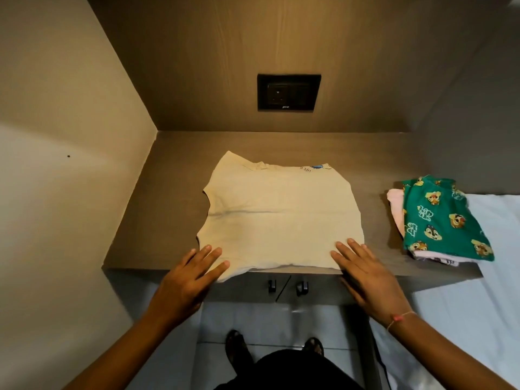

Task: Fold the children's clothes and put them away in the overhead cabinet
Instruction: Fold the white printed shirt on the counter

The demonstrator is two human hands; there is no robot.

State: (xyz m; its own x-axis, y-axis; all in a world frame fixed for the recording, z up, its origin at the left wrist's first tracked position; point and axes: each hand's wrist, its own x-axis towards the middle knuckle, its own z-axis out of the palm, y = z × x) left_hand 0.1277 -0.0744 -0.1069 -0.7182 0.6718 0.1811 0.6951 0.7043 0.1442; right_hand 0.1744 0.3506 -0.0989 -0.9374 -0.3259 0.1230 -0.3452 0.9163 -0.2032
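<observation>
My left hand (185, 280) lies flat on the near left corner of the shirt (281, 215), fingers (209, 256) spread and straight, gripping nothing, only pressing the cloth down. My right hand (365, 277) does the same on the near right corner, its fingers (347, 253) splayed and open, palm down, with a thin string band (399, 318) at the wrist.

The shirt is pale yellow and spreads away from my fingertips across the bench (168, 192), its near hem just over the bench's front edge between my two hands. At the far side from my fingers a strip of blue print shows along the folded-over top edge. A faint crease runs across the middle of the cloth.

Beyond my right fingers, well apart from the shirt, sits a pile (439, 220) of folded clothes: a green cartoon-print piece on top, pink ones under it, at the bench's right end beside the bed (495, 249).

Straight ahead of my fingers, on the back panel, is a dark socket (288, 92). Below my hands, two small knobs (287, 287) show under the bench edge.
</observation>
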